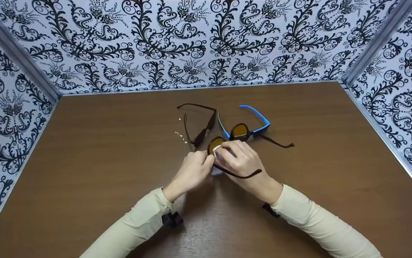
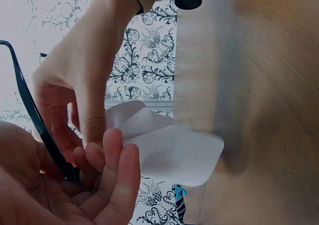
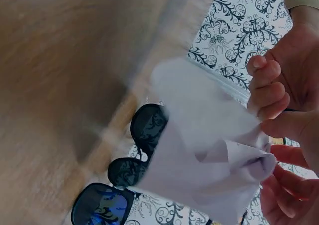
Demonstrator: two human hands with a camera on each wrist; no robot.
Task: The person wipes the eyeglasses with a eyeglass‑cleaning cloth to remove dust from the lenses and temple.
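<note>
My left hand point(image 1: 193, 167) grips a pair of dark-framed sunglasses by the frame, with one amber lens point(image 1: 214, 142) showing above the fingers. One temple arm point(image 1: 240, 176) sticks out to the right, below my right hand point(image 1: 243, 162). My right hand pinches a white cloth point(image 3: 199, 130) against the lens area. In the left wrist view the cloth point(image 2: 177, 155) hangs loosely below the fingers, and the dark temple arm point(image 2: 32, 103) crosses my left palm. The hands hide most of the held frame.
Beyond the hands, dark sunglasses point(image 1: 200, 138) stand on the brown table point(image 1: 102, 172), temples pointing back left. Black sunglasses with blue temples point(image 1: 262, 116) stand beside them, another dark temple point(image 1: 277, 141) reaching out to their right. Patterned panels point(image 1: 191, 43) border the table's back and sides.
</note>
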